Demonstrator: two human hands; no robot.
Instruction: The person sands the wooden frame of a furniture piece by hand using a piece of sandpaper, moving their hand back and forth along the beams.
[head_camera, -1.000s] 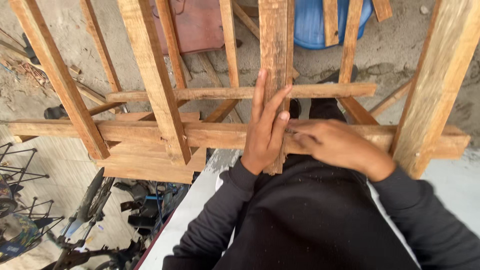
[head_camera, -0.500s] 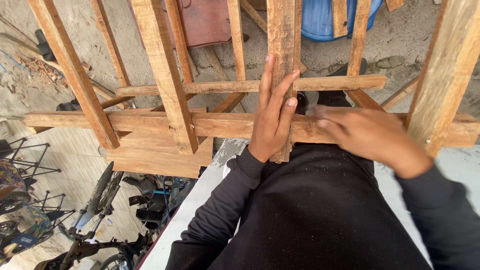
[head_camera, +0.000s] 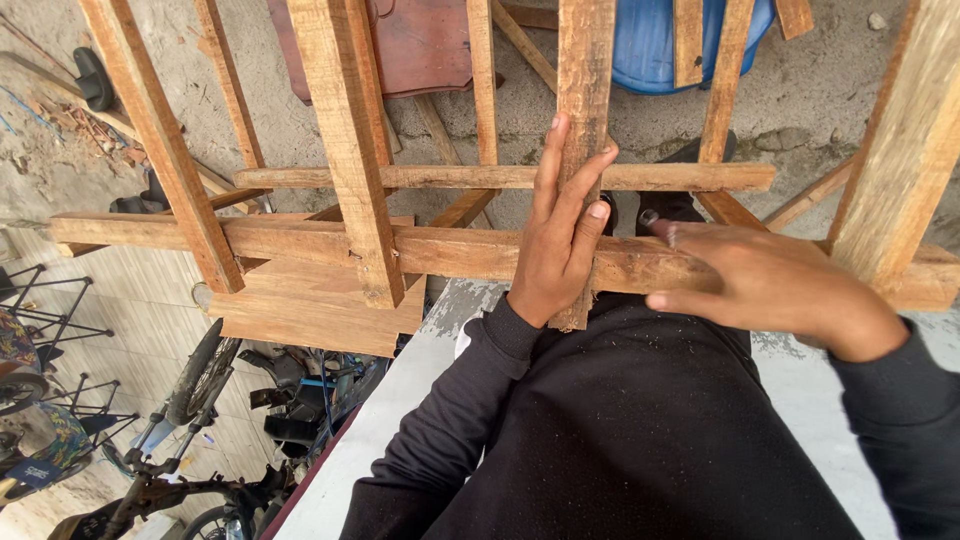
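My black sleeves and torso fill the bottom of the view. My left hand (head_camera: 556, 240) lies flat, fingers spread, pressed on the vertical slat (head_camera: 582, 90) where it crosses the long horizontal rail (head_camera: 300, 240); it holds nothing, just pins the joint. My right hand (head_camera: 775, 282) hovers just beside it over the same rail, fingers loosely extended, empty as far as I can see. The slat's lower end sits right at my left wrist, on top of the rail.

Next out: wider plank (head_camera: 345, 130) crossing the rail to the left, thin cross batten (head_camera: 450, 177) beyond my fingertips.

Far below: concrete ground, blue barrel (head_camera: 650, 45), reddish board (head_camera: 420, 40), bicycle (head_camera: 190, 400) at lower left.

Risk, my judgement: slat looks unfixed, so easing off the left palm could let it skew or slide. Rough sawn edges, splinter hazard. Frame sits high, dropped pieces fall far.
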